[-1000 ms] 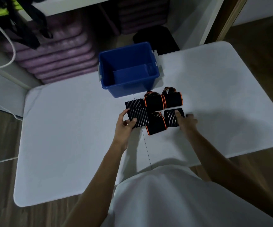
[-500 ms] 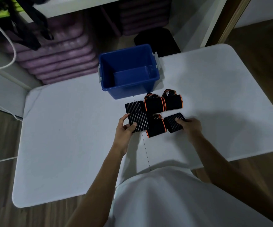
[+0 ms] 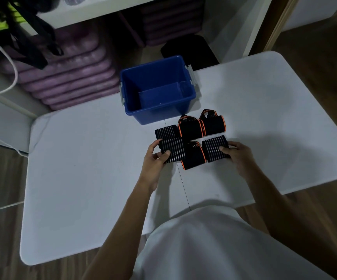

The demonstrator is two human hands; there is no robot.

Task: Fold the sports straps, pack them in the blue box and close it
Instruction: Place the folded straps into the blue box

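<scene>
Several folded black sports straps lie in a cluster on the white table (image 3: pixel 82 178), just in front of the open blue box (image 3: pixel 159 110). My left hand (image 3: pixel 155 158) grips a striped strap (image 3: pixel 172 149) at the cluster's left end, thumb on top. My right hand (image 3: pixel 237 152) holds another striped strap (image 3: pixel 214 147) at the right end. Between them lies an orange-edged strap (image 3: pixel 194 158). Two more orange-edged straps (image 3: pixel 202 127) and a third striped one (image 3: pixel 165 132) sit behind. The blue box holds nothing I can see, and no lid is in view.
Purple mats (image 3: pixel 68 73) are stacked on the floor behind the table, under a white shelf. Black and yellow-green gear (image 3: pixel 12 27) hangs at the top left beside a white cable (image 3: pixel 10 63). A black object (image 3: pixel 189 49) lies behind the box.
My right hand slid from on top of the right striped strap to its right edge and now holds it. My left hand kept its grip on the left strap.
</scene>
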